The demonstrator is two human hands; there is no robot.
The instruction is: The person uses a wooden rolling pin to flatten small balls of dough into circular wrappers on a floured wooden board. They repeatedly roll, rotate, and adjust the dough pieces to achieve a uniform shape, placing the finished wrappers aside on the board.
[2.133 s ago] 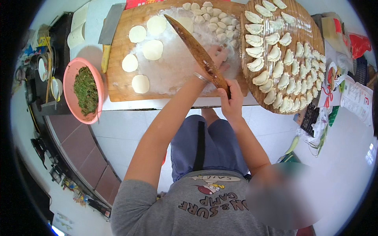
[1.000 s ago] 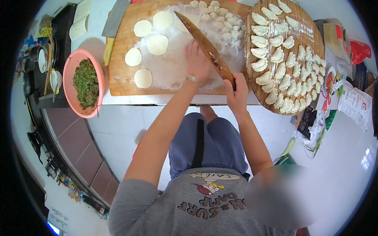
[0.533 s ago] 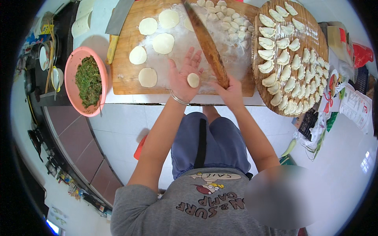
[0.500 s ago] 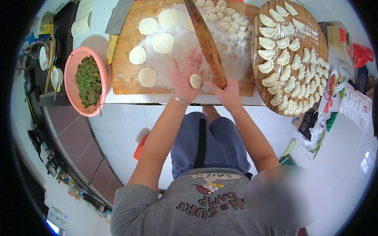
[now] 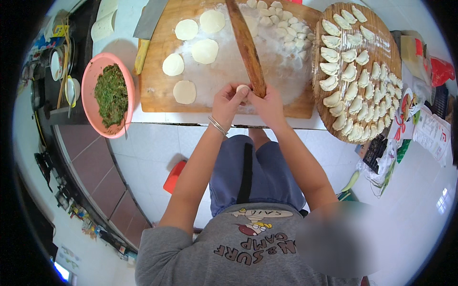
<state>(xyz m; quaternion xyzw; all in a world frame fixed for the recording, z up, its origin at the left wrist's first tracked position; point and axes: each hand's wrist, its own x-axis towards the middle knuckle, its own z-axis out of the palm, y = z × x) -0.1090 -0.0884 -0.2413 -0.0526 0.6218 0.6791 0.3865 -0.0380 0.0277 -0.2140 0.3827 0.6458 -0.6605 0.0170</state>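
Note:
My left hand (image 5: 226,102) is closed at the near edge of the wooden board (image 5: 155,97), thumb and fingers pinching a small dough disc (image 5: 243,87). Beside it, my right hand (image 5: 268,106) wraps round the near end of a wooden rolling pin (image 5: 247,47), its fingertips close to the disc. The pin slants away over the floured board, its far end leaning left. Several rolled dough wrappers (image 5: 205,51) lie left of the pin. To its right, at the far side, small dough pieces (image 5: 288,29) sit clustered in flour.
A pink bowl (image 5: 86,97) of green filling (image 5: 112,93) stands left, a spoon handle at its rim. A cleaver (image 5: 150,19) with a yellow handle lies between bowl and board. On the right, a round wooden board (image 5: 387,47) carries rows of folded dumplings (image 5: 349,72).
My left hand has turned from an open palm bearing the dough disc to a pinch on it, and moved against my right hand. The rolling pin stays in my right hand.

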